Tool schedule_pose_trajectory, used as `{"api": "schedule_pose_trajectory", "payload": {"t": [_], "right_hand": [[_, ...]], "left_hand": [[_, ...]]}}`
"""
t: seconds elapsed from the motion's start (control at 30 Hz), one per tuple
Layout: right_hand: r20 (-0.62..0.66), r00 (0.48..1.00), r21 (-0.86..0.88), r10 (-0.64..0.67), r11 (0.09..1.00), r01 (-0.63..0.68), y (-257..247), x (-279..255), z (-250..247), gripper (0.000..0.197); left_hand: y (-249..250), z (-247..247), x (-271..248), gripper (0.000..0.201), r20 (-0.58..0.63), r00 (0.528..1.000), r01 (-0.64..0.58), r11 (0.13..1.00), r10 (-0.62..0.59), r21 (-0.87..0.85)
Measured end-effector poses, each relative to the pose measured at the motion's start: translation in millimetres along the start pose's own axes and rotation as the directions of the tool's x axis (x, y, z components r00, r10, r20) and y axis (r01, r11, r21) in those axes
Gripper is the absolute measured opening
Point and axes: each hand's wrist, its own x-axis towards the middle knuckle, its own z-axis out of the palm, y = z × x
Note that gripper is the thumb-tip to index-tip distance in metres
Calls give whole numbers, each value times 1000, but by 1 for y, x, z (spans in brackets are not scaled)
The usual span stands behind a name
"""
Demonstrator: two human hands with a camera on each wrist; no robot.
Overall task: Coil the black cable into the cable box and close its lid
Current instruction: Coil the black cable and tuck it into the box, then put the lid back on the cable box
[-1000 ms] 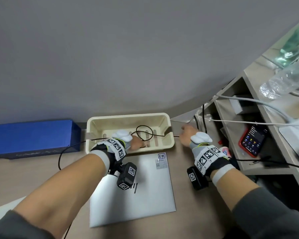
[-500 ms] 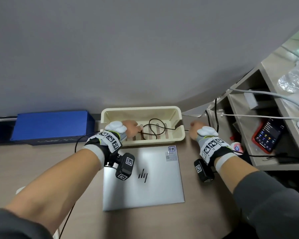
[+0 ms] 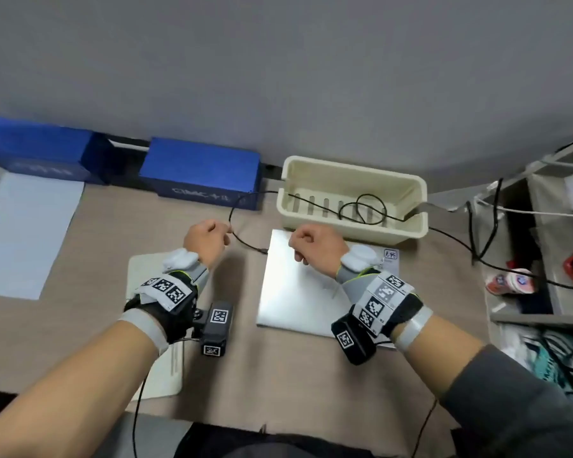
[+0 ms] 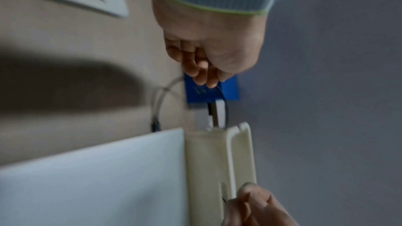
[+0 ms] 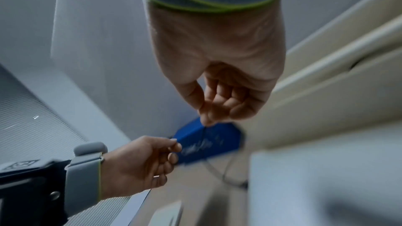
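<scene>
The cream cable box (image 3: 344,230) stands open at the desk's back edge, with one loop of the black cable (image 3: 247,242) lying on its slotted floor. The cable leaves through the box's left notch and curves to my left hand (image 3: 225,229), which pinches it between thumb and fingers (image 4: 204,76). The plug end lies on the desk by the laptop's corner. My right hand (image 3: 298,249) hovers over the laptop in front of the box, fingers (image 5: 208,116) curled with thumb against them, and nothing shows in it. The cream lid (image 3: 161,378) lies flat under my left forearm.
A closed silver laptop (image 3: 298,305) lies in front of the box. Two blue boxes (image 3: 202,173) stand along the wall at left, with a white sheet (image 3: 24,233) before them. At right, a shelf unit (image 3: 523,312) holds a phone, cables and small items; the cable runs there.
Both hands have drawn back from the box. The left hand left the box's inside and now pinches the cable left of it. The right hand moved from the box's right end to over the laptop.
</scene>
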Motion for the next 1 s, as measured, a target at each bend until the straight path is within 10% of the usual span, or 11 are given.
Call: {"api": "schedule_pose_trajectory", "payload": {"t": [0.2, 0.33, 0.43, 0.8, 1.0], "right_hand": [[412, 911, -240, -31, 960, 142, -40, 26, 139, 17], [499, 867, -441, -10, 858, 263, -62, 52, 196, 54], [516, 856, -516, -36, 784, 344, -82, 66, 238, 80], [446, 895, -728, -25, 571, 379, -85, 80, 268, 67], [244, 968, -695, 56, 706, 135, -70, 69, 237, 57]], "left_hand": [[-122, -108, -20, 43, -119, 856, 516, 832, -502, 204], [-165, -139, -44, 39, -92, 727, 657, 729, -680, -193], [-195, -148, -66, 18, 0, 588, 670, 487, -809, -560], [-217, -142, -73, 23, 116, 657, 647, 478, -745, -595], [-210, -148, -64, 20, 73, 663, 676, 555, -745, -485]]}}
